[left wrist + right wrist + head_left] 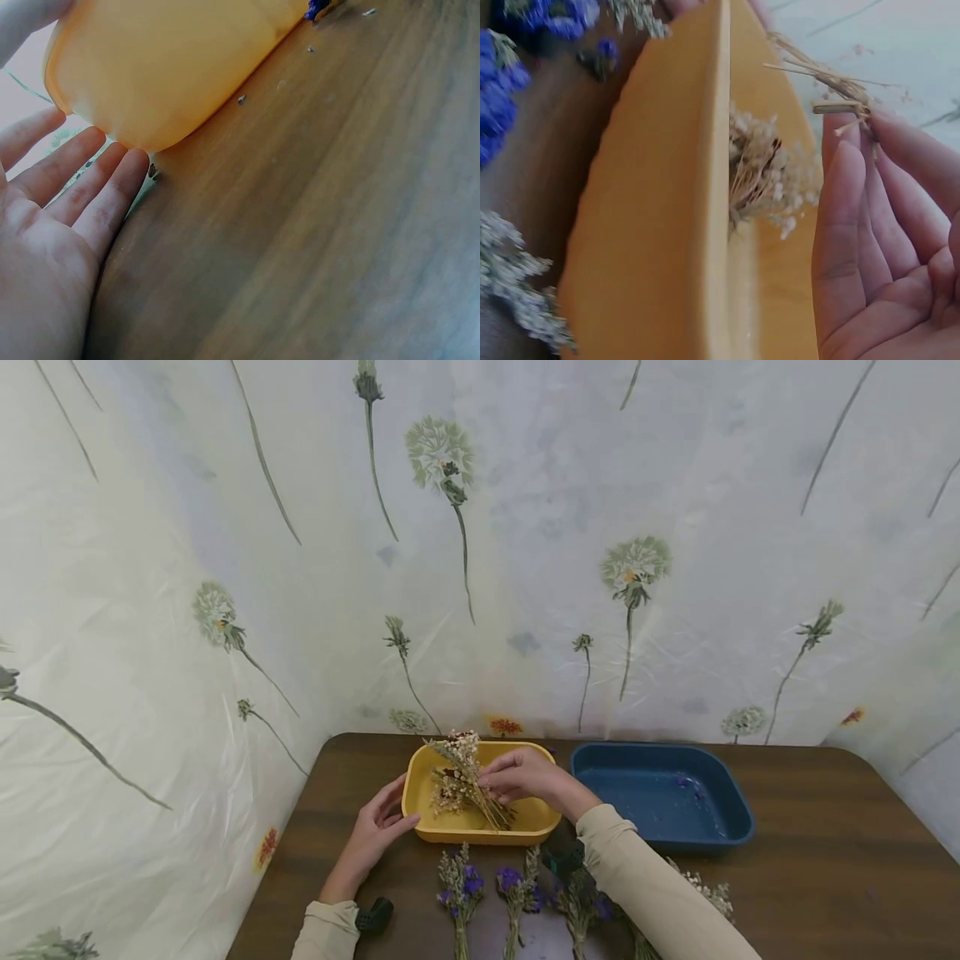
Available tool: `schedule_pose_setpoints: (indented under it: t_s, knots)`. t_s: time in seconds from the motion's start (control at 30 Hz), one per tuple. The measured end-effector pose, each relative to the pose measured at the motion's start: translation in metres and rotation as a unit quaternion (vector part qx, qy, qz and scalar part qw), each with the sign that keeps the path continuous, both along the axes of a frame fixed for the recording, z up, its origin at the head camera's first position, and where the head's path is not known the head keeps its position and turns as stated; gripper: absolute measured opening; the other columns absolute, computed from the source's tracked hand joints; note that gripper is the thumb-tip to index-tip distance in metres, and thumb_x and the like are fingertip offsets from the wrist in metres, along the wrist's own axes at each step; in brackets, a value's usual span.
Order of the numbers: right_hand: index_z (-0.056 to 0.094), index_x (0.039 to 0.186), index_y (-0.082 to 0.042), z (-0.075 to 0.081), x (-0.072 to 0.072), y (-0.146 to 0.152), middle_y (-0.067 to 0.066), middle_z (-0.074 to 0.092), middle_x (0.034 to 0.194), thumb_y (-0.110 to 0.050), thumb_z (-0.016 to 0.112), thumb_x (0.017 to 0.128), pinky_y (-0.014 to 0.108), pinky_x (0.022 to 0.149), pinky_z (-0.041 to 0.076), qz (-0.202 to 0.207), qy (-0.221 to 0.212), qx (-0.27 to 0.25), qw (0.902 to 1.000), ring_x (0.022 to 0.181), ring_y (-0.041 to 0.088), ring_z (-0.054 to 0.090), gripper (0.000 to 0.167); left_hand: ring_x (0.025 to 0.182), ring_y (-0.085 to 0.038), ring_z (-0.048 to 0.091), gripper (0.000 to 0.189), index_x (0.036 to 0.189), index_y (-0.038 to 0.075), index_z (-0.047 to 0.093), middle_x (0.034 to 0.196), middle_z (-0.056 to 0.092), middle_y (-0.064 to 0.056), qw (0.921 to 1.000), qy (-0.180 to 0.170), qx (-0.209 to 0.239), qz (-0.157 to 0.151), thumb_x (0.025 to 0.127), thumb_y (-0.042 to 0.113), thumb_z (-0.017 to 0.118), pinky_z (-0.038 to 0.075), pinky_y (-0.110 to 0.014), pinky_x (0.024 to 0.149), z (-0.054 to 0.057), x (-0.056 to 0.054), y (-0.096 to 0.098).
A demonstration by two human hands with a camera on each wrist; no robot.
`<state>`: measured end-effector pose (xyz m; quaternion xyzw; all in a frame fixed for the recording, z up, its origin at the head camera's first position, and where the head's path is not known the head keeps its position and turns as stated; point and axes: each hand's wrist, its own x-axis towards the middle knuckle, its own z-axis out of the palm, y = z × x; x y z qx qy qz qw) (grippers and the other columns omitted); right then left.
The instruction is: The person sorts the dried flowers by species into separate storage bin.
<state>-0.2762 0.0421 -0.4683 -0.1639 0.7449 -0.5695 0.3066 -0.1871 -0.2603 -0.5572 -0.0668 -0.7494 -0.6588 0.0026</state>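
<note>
From the left, a person's left hand has its fingers spread and straight, touching the end of a yellow tray on a dark wooden table. Inside the tray are cream-coloured dried flowers, some heads rising above the far rim. In front of the tray lie bunches of purple flowers, stems toward the person, the rightmost partly covered by the right sleeve. The right hand reaches over the tray, pinching straw-coloured stems between thumb and fingers (whether these belong to the cream flowers, I cannot tell). Farther right sits a blue tray with a few purple bits inside, and nearer the person, white flowers show beyond the sleeve.
</note>
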Motion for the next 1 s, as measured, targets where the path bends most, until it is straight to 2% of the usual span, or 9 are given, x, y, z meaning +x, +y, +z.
schedule_pose_setpoints:
  t_s: [0.2,0.3,0.7,0.87,1.0]
  knots:
    - [0.078,0.114,-0.004,-0.004,-0.010,-0.008,0.002,0.077,0.083,-0.021,0.075,0.096,0.040,0.081,0.063,-0.004,0.003,0.032,0.9995,0.074,0.012,0.072,0.025,0.150,-0.039,0.040,0.070,0.159,0.015,0.040,0.165,0.039,-0.016,0.9999,0.004,0.010,-0.005,0.097,0.012,0.072,0.050,-0.015,0.100,-0.002,0.000,0.000]
    - [0.079,0.113,-0.003,-0.007,-0.014,-0.010,0.002,0.077,0.082,-0.018,0.073,0.096,0.037,0.078,0.063,-0.001,0.008,0.050,0.9987,0.073,0.011,0.072,0.023,0.150,-0.039,0.040,0.070,0.159,0.016,0.040,0.165,0.038,-0.015,0.9999,0.002,0.010,-0.005,0.097,0.012,0.072,0.050,-0.015,0.099,-0.002,0.000,-0.001]
    - [0.079,0.108,0.001,-0.017,-0.015,-0.013,0.010,0.080,0.091,-0.012,0.074,0.095,0.034,0.075,0.064,-0.014,0.035,0.103,0.9940,0.075,0.013,0.074,0.019,0.148,-0.037,0.043,0.070,0.158,0.016,0.042,0.164,0.040,-0.013,0.9999,0.001,0.011,0.001,0.096,0.013,0.074,0.052,-0.016,0.098,0.001,0.000,0.002]
    - [0.080,0.106,0.001,-0.017,-0.013,-0.013,0.015,0.080,0.093,-0.010,0.074,0.094,0.037,0.076,0.064,-0.010,0.056,0.122,0.9909,0.080,0.020,0.077,0.018,0.149,-0.037,0.043,0.071,0.159,0.015,0.041,0.165,0.040,-0.013,0.9999,0.000,0.013,-0.001,0.096,0.012,0.074,0.052,-0.015,0.098,0.001,0.000,0.001]
    - [0.081,0.104,0.000,-0.016,-0.011,-0.014,0.014,0.080,0.094,-0.011,0.074,0.094,0.036,0.075,0.064,0.001,0.067,0.131,0.9891,0.081,0.021,0.077,0.016,0.149,-0.039,0.042,0.071,0.159,0.012,0.039,0.164,0.039,-0.016,0.9999,0.002,0.014,-0.003,0.097,0.012,0.073,0.052,-0.015,0.098,-0.001,0.000,0.002]
